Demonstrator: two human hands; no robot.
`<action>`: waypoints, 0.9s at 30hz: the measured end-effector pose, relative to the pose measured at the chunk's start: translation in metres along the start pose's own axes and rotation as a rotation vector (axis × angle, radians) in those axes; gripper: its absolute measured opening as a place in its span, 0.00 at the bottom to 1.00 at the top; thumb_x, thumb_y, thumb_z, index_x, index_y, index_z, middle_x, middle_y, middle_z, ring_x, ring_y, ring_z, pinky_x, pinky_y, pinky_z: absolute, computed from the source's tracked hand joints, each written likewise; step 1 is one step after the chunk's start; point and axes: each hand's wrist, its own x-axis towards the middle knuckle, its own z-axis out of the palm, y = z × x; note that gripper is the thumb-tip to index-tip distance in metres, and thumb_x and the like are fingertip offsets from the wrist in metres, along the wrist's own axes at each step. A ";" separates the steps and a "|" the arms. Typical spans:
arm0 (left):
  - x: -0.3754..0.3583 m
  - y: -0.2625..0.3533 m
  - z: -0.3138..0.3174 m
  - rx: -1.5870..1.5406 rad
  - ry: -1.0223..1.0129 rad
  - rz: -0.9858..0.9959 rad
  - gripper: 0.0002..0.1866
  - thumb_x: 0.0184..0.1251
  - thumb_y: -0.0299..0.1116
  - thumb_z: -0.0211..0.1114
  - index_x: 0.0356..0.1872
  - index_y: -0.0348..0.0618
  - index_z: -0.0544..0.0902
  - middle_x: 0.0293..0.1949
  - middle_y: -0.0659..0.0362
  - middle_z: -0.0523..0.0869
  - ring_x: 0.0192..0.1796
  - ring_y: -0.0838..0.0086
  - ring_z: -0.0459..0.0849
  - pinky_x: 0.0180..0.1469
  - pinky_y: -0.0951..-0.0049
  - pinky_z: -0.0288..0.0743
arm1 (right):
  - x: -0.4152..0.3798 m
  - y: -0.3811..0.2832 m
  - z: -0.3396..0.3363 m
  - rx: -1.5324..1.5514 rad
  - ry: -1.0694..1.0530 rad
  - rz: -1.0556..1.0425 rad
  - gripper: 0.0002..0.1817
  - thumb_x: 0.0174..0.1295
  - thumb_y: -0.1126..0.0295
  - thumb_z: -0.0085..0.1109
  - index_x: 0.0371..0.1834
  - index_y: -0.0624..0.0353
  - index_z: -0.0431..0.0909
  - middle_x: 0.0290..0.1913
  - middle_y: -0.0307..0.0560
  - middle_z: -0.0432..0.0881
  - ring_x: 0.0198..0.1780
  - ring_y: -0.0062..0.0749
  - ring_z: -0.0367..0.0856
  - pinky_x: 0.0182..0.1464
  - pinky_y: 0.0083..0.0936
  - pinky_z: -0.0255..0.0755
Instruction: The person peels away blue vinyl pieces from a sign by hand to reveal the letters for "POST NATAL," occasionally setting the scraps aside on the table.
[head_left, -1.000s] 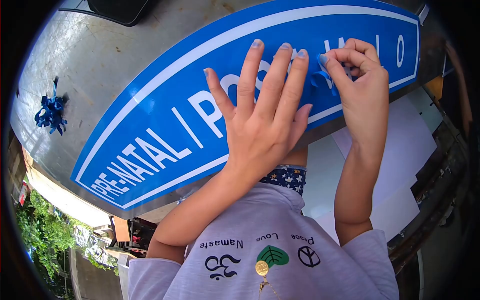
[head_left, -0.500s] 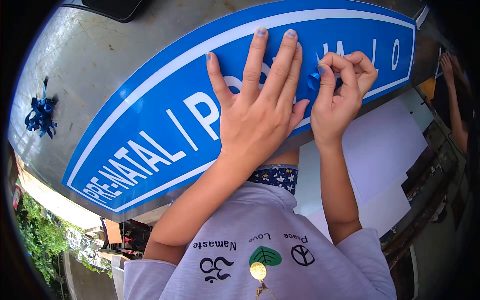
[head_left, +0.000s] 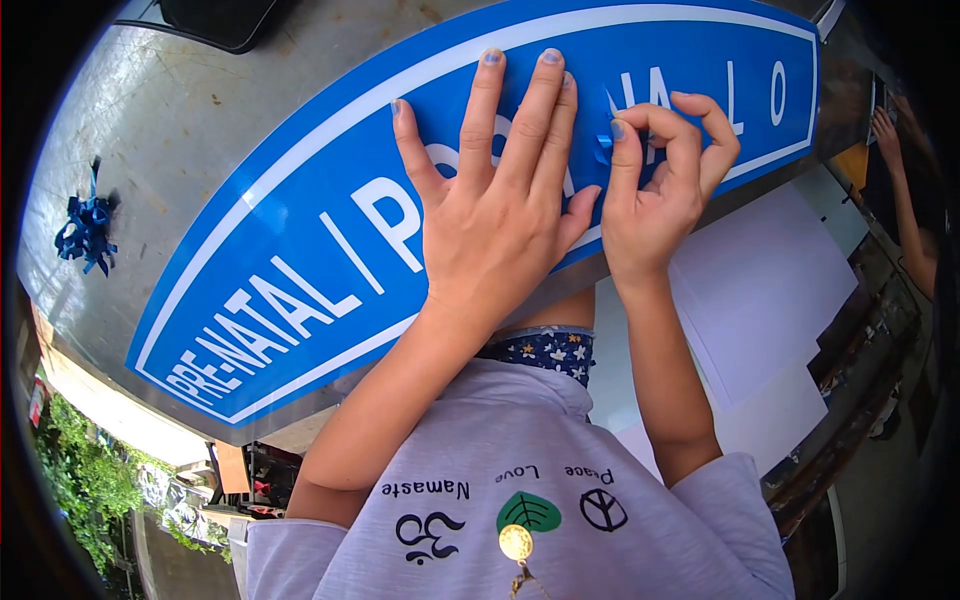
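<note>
A long curved blue sign point(head_left: 335, 130) with white letters and a white border lies across the metal table. My left hand point(head_left: 495, 200) rests flat on it with fingers spread, covering some letters after the slash. To its right, my right hand point(head_left: 655, 180) pinches a small curled blue strip point(head_left: 604, 146) between thumb and index finger, just beside the white letters near the sign's right part. The other fingers of that hand are bent.
A tangle of blue strips point(head_left: 86, 228) lies on the metal table point(head_left: 150, 110) at the left. A black object point(head_left: 222, 20) sits at the top left. White sheets point(head_left: 760, 290) are at the right. Another person's arm point(head_left: 905, 205) shows at the far right.
Both hands and the sign appear slightly further left in the view. The thumb and index finger of my right hand still pinch the blue strip, and my left hand stays flat.
</note>
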 end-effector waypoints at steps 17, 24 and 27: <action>-0.001 -0.001 0.001 0.023 0.008 0.011 0.37 0.51 0.52 0.66 0.64 0.49 0.76 0.71 0.66 0.67 0.75 0.63 0.59 0.71 0.32 0.32 | 0.010 -0.027 0.013 0.040 0.082 0.285 0.10 0.53 0.77 0.70 0.37 0.62 0.80 0.45 0.45 0.73 0.25 0.21 0.74 0.34 0.20 0.72; 0.000 0.000 -0.001 0.030 -0.006 0.006 0.36 0.52 0.53 0.65 0.63 0.49 0.76 0.70 0.66 0.68 0.75 0.63 0.60 0.71 0.32 0.34 | 0.014 -0.027 0.012 0.010 0.021 0.304 0.02 0.57 0.80 0.63 0.32 0.65 0.80 0.50 0.48 0.70 0.22 0.22 0.72 0.32 0.20 0.71; 0.000 0.001 -0.002 0.040 -0.016 -0.001 0.38 0.52 0.53 0.66 0.66 0.50 0.74 0.70 0.66 0.68 0.75 0.64 0.58 0.72 0.35 0.34 | 0.013 -0.020 0.013 0.029 0.009 0.237 0.01 0.58 0.81 0.61 0.32 0.66 0.79 0.50 0.48 0.70 0.22 0.23 0.72 0.31 0.20 0.70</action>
